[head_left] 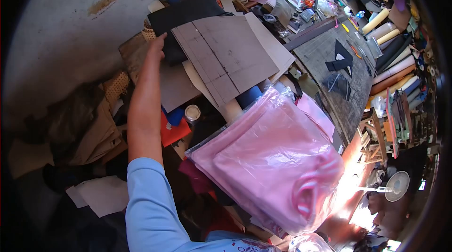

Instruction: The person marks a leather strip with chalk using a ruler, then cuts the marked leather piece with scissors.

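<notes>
My left hand (157, 48) reaches far forward at the end of an outstretched arm. Its partly visible fingers are bent at the left edge of a black sheet (188, 12), seemingly gripping it. Woven cane webbing (149, 32) lies just beyond the fingertips. Over the black sheet rests a large grey-brown board (230, 47) with dark lines across it, and a paler sheet sticks out from beneath its right side. Close to my body is a clear plastic bag with folded pink material (268, 153) inside. My right hand does not show.
A wooden worktable (325, 54) at upper right carries black pieces, tools and clutter. Rolls of material (395, 70) line the far right. A white fan (397, 186) stands below them. A lidded jar (192, 113) and red sheet (174, 131) lie beside my forearm; a wall rises at left.
</notes>
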Motion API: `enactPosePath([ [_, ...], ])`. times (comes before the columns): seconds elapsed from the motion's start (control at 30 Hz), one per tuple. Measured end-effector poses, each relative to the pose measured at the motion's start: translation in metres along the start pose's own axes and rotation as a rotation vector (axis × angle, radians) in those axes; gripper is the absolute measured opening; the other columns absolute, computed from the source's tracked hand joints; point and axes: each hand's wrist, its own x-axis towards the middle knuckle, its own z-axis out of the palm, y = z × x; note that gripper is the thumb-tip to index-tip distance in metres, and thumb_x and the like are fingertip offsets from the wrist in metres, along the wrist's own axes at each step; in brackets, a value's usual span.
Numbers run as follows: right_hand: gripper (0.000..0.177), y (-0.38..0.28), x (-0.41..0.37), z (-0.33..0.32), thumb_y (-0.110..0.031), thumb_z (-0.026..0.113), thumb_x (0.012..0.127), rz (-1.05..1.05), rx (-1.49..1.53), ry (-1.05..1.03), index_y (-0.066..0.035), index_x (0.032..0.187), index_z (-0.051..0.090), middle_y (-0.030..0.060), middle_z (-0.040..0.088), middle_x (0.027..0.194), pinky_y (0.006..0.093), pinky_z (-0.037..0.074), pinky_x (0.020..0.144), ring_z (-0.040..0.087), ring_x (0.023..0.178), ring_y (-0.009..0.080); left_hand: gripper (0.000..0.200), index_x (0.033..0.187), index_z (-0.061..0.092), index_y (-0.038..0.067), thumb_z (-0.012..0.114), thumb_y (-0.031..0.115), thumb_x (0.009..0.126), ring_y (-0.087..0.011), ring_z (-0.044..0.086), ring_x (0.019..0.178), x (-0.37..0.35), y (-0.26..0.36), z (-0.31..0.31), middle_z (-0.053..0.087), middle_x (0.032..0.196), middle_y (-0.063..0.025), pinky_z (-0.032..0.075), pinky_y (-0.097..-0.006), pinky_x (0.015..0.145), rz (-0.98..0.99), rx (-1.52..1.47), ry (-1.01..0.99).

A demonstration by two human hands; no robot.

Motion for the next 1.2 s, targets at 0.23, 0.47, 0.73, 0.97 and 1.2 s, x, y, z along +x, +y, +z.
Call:
enactPosePath([
  [0.23, 0.02, 0.006, 0.0, 0.004, -0.012, 0.06, 0.093, 0.003, 0.011, -0.001, -0.003, 0.108, 0.069, 0.0059, 0.072, 0.089, 0.0294, 0.056, 0.062, 0.069, 0.076, 0.0152, 0.037, 0.125, 0.063, -0.004, 0.067, 0.01, 0.091, -0.0269, 0.069, 0.093, -0.007, 0.022, 0.006, 0.07, 0.112, -0.0158, 0.057, -0.0409, 0.083, 0.376, 0.051, -0.104],
  [0.47, 0.02, 0.009, -0.003, 0.003, -0.012, 0.06, 0.093, 0.004, 0.02, 0.001, -0.002, 0.109, 0.069, 0.006, 0.072, 0.091, 0.0295, 0.056, 0.062, 0.069, 0.077, 0.0153, 0.037, 0.123, 0.065, -0.006, 0.066, 0.012, 0.09, -0.0256, 0.069, 0.096, -0.042, 0.047, 0.031, 0.071, 0.114, -0.0177, 0.052, -0.0357, 0.087, 0.564, 0.43, 0.051],
  [0.73, 0.021, 0.015, -0.005, -0.002, -0.012, 0.061, 0.093, -0.003, 0.018, -0.001, -0.002, 0.11, 0.068, 0.0061, 0.072, 0.092, 0.0297, 0.056, 0.063, 0.069, 0.077, 0.0154, 0.035, 0.121, 0.066, -0.006, 0.063, 0.011, 0.091, -0.0374, 0.068, 0.1, -0.066, 0.087, 0.059, 0.07, 0.107, -0.025, 0.05, -0.0396, 0.09, 1.056, 0.505, 0.251],
  [0.97, 0.022, 0.039, -0.01, -0.001, -0.012, 0.061, 0.092, -0.002, 0.056, -0.013, -0.002, 0.11, 0.068, 0.0062, 0.072, 0.093, 0.0299, 0.057, 0.063, 0.069, 0.078, 0.0156, 0.036, 0.127, 0.062, -0.005, 0.061, 0.017, 0.097, -0.0344, 0.069, 0.094, -0.171, 0.191, 0.052, 0.071, 0.102, -0.0233, 0.05, -0.0407, 0.086, 1.294, 0.598, 0.507],
  [1.2, 0.023, 0.153, -0.011, -0.017, -0.012, 0.061, 0.092, -0.371, -0.01, -0.075, -0.002, 0.111, 0.068, 0.0063, 0.073, 0.095, 0.0301, 0.057, 0.063, 0.07, 0.079, 0.0157, 0.046, 0.127, 0.066, -0.002, 0.066, 0.033, 0.097, -0.0147, 0.064, 0.088, -0.35, 0.229, 0.056, 0.074, 0.108, -0.0128, 0.05, -0.0318, 0.08, 1.478, 0.412, 0.471],
])
